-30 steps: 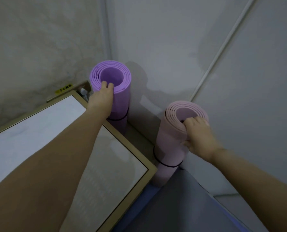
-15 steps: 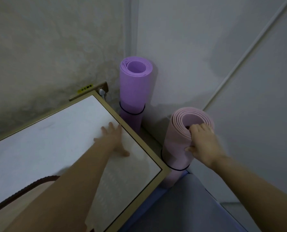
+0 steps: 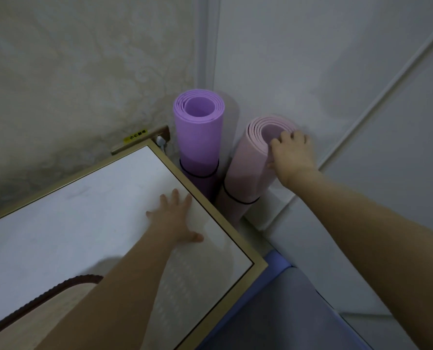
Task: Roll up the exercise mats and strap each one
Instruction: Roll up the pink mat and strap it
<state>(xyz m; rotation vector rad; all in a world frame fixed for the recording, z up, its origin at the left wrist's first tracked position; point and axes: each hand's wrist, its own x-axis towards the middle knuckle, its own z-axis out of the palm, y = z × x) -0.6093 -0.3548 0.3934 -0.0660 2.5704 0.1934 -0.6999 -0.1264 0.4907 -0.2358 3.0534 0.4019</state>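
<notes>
Rolled purple foam exercise mat (image 3: 199, 137) stands upright in the wall corner just beyond the white gold-framed surface (image 3: 84, 210), a black strap (image 3: 199, 176) round it. A strapped pink foam exercise mat (image 3: 248, 168) leans just beside it. The right hand (image 3: 292, 154) curls its fingers over the pink roll's top rim, gripping it. The left hand (image 3: 176, 218) lies flat on the surface, fingers spread.
</notes>
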